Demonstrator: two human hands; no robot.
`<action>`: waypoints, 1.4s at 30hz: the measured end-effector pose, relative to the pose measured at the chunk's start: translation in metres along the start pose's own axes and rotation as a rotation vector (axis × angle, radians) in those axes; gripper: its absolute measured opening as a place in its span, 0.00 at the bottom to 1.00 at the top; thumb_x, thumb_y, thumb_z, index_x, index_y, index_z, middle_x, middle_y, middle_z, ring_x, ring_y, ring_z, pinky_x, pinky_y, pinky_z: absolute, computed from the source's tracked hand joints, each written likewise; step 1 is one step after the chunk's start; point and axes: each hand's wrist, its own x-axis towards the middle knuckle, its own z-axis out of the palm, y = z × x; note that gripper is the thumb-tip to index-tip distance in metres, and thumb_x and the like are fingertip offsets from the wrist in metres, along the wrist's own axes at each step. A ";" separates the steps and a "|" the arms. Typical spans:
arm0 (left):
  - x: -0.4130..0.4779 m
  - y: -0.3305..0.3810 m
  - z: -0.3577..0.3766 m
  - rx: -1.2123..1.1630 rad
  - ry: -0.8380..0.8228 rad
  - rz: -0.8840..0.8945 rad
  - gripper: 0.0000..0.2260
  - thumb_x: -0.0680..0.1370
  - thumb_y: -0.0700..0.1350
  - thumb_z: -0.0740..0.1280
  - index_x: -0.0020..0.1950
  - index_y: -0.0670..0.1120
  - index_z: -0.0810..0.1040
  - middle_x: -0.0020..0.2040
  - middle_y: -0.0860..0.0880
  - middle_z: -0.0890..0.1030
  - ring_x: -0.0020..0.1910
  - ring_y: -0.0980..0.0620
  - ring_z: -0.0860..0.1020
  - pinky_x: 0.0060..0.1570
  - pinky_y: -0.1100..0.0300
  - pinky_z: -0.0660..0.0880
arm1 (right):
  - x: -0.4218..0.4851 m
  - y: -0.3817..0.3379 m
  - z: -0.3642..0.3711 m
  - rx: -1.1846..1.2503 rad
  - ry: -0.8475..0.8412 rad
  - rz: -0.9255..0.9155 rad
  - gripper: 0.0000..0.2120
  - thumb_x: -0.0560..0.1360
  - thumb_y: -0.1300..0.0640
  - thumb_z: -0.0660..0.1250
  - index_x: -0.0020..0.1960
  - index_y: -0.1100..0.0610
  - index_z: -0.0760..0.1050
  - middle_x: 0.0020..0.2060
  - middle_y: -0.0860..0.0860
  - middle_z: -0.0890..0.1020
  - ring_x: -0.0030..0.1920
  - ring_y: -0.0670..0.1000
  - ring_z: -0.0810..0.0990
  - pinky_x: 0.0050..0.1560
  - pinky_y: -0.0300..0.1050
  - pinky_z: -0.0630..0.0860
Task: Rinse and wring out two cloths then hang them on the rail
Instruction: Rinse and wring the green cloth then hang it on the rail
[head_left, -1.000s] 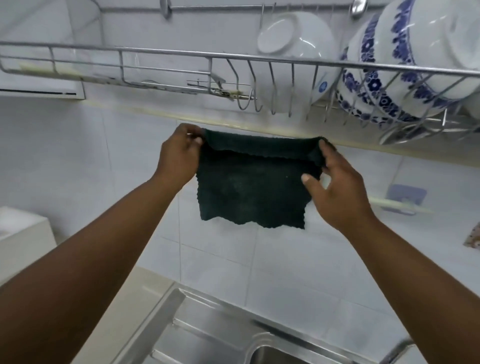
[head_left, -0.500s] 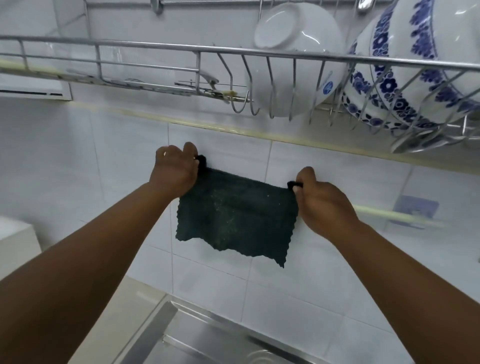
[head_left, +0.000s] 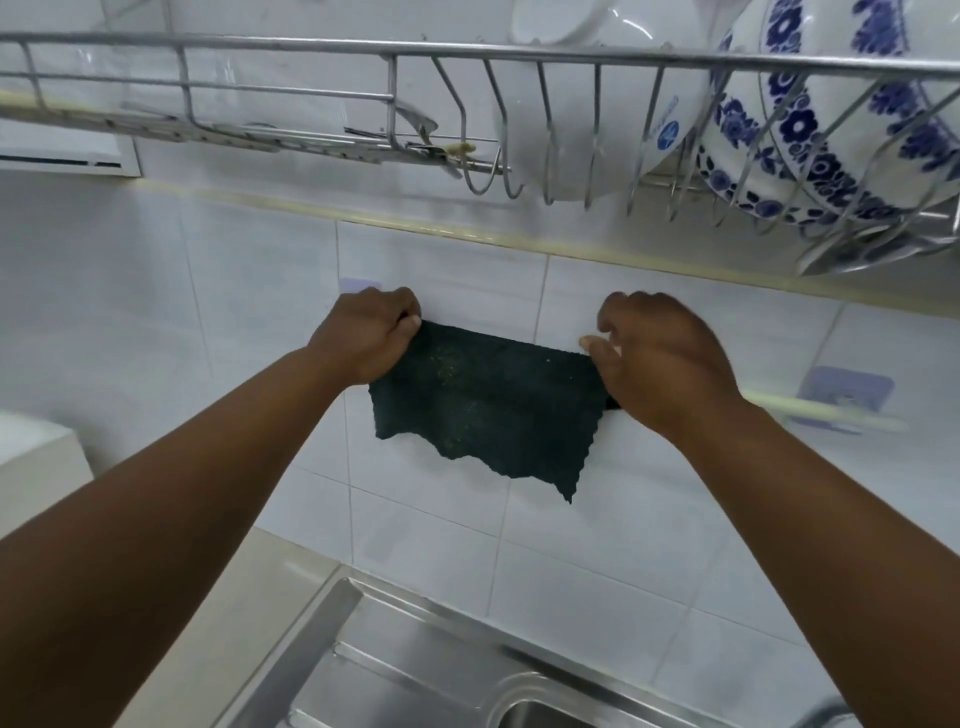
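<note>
A dark green cloth (head_left: 488, 405) with a scalloped lower edge hangs flat against the white tiled wall. My left hand (head_left: 366, 332) pinches its top left corner. My right hand (head_left: 660, 364) grips its top right corner. A pale rail (head_left: 826, 413) on lilac wall mounts (head_left: 844, 389) runs along the wall; its right stretch shows beyond my right hand, and the part behind the cloth and hands is hidden. I cannot tell whether the cloth rests over the rail. Only one cloth is in view.
A wire dish rack (head_left: 467, 52) hangs overhead with a white bowl (head_left: 587, 93) and blue-patterned plates (head_left: 831, 104). A steel sink (head_left: 415, 675) lies below, with a beige counter (head_left: 223, 597) to its left. A white box (head_left: 36, 467) sits at the far left.
Both hands have lowered the cloth from just under the dish rack down to the level of the wall rail. It stays stretched between them.
</note>
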 end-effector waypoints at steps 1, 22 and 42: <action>0.001 0.000 0.001 0.035 -0.039 -0.008 0.17 0.79 0.55 0.52 0.53 0.46 0.74 0.42 0.46 0.77 0.45 0.43 0.76 0.47 0.52 0.72 | 0.000 -0.001 0.001 0.058 -0.118 -0.002 0.14 0.78 0.46 0.62 0.52 0.56 0.74 0.44 0.53 0.77 0.46 0.55 0.74 0.43 0.46 0.71; -0.043 -0.016 0.022 0.314 0.038 0.001 0.27 0.79 0.53 0.50 0.76 0.42 0.58 0.77 0.43 0.62 0.76 0.44 0.60 0.75 0.39 0.47 | -0.031 -0.006 0.025 0.024 -0.004 -0.128 0.11 0.74 0.60 0.70 0.54 0.63 0.82 0.50 0.58 0.85 0.48 0.61 0.82 0.51 0.54 0.79; -0.078 0.042 0.011 -0.035 0.043 -0.064 0.28 0.81 0.53 0.56 0.78 0.42 0.53 0.79 0.44 0.57 0.78 0.46 0.53 0.76 0.45 0.54 | -0.068 0.001 0.003 0.246 0.008 -0.037 0.19 0.77 0.57 0.66 0.67 0.61 0.74 0.67 0.56 0.76 0.69 0.55 0.72 0.71 0.47 0.64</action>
